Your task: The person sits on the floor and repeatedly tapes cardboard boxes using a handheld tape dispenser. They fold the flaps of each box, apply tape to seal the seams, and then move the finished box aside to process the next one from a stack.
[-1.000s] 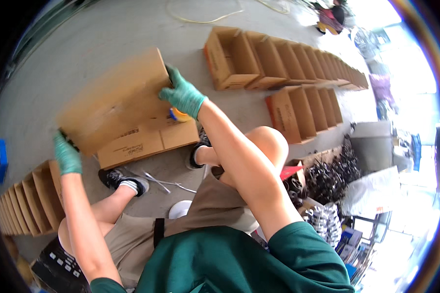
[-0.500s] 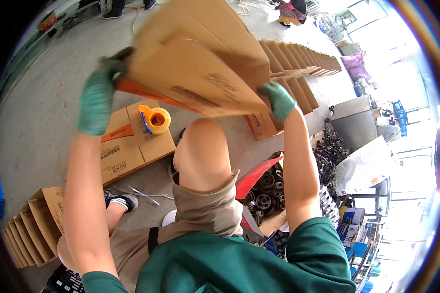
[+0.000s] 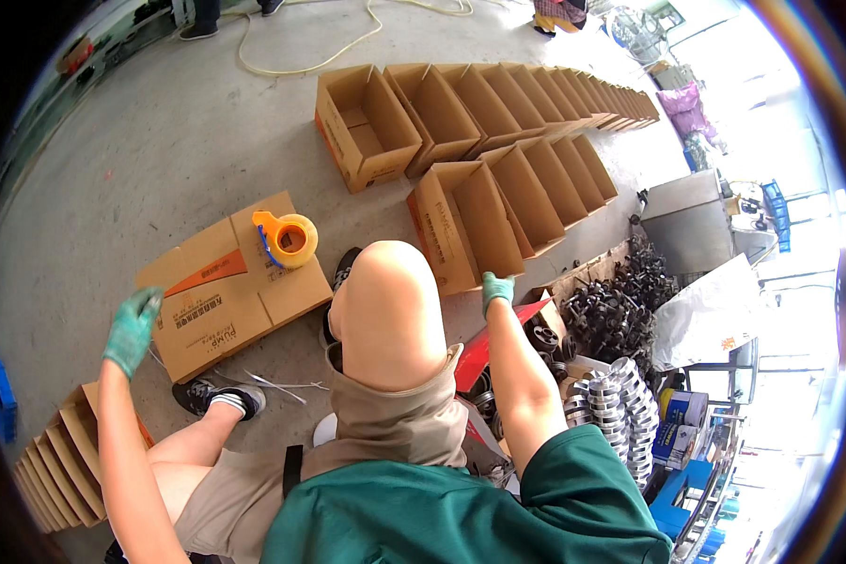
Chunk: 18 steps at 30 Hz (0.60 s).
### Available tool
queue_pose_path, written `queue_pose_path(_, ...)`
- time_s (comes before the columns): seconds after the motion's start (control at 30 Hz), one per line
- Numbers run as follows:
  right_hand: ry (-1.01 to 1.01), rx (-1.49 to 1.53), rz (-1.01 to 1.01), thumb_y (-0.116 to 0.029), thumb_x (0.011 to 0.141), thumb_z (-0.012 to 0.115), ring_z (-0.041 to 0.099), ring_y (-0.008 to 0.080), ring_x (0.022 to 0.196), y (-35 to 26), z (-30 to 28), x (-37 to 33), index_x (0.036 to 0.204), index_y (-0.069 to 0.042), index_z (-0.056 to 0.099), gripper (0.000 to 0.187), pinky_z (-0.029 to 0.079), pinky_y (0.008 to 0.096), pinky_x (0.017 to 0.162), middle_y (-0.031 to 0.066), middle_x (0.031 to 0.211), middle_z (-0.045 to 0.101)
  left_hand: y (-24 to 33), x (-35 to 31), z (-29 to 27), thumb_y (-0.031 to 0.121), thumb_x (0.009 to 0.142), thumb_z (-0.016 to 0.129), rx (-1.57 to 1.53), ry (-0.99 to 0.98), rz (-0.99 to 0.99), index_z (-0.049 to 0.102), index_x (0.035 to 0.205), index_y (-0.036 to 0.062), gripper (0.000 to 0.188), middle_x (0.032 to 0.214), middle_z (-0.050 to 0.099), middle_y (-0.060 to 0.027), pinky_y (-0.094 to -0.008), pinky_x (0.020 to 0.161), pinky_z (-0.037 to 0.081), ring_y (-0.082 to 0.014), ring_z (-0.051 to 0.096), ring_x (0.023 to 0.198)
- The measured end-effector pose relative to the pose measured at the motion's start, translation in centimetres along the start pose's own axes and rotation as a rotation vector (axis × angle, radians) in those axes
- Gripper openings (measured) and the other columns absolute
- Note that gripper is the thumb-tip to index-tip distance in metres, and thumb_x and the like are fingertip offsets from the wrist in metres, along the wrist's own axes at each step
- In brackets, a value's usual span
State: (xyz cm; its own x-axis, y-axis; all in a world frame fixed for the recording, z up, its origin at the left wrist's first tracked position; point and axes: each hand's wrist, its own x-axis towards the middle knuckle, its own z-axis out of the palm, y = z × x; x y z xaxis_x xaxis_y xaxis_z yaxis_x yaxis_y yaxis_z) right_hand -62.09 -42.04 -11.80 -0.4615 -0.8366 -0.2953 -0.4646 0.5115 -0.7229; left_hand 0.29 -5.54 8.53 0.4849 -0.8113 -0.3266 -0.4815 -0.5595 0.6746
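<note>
A seated worker's gloved left hand (image 3: 132, 329), open and empty, hovers just left of flattened cartons (image 3: 226, 287) whose long axis runs rightward toward a tape dispenser (image 3: 287, 239).

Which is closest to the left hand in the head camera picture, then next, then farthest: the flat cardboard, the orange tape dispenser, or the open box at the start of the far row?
From the left hand:
1. Flat cardboard, on the floor just right of the hand.
2. Orange tape dispenser, resting on that cardboard's far right part.
3. Open box, farther up, at the near end of the long row.
</note>
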Motion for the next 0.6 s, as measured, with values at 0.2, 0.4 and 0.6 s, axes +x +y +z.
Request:
queue_pose_path(0.2, -0.184, -0.642, -0.579, -0.011, 0.082, 0.068, 0.036, 0.039, 0.143, -8.4, 3.4, -6.9, 0.158, -0.027, 0.024, 0.09, 0.037, 0.0442, 0.115, 0.0195, 0.161, 0.026, -5.0, -4.1, -2.1, 0.028, 0.103, 0.056, -0.062, 0.048, -0.191, 0.063, 0.126, 0.0008, 0.036, 0.119, 0.067, -0.0097, -0.0346, 0.103, 0.043, -0.0186, 0.057, 0.112)
queue_pose_path(0.4, -0.412, -0.961, -0.792, 0.007, 0.087, 0.054, 0.058, 0.038, 0.122, -10.0, 7.1, -6.1, 0.141, -0.026, 0.052, 0.063, 0.052, 0.0451, 0.1, 0.0189, 0.145, 0.046, -6.8, -4.1, 0.1, 0.025, 0.104, 0.054, -0.073, 0.007, -0.29, 0.064, 0.123, 0.0012, 0.032, 0.114, 0.067, -0.0079, -0.0342, 0.102, 0.042, -0.0173, 0.056, 0.109)
queue_pose_path(0.6, -0.37, -0.986, -0.62, 0.005, 0.082, 0.065, 0.058, 0.0356, 0.122, -11.3, 6.8, -0.4, 0.137, -0.023, 0.056, 0.063, 0.051, 0.0426, 0.101, 0.0171, 0.136, 0.052, -9.7, -2.9, 1.6, 0.021, 0.104, 0.054, -0.078, -0.058, -0.329, 0.064, 0.123, 0.0009, 0.029, 0.115, 0.067, -0.0086, -0.0344, 0.102, 0.043, -0.0174, 0.057, 0.108)
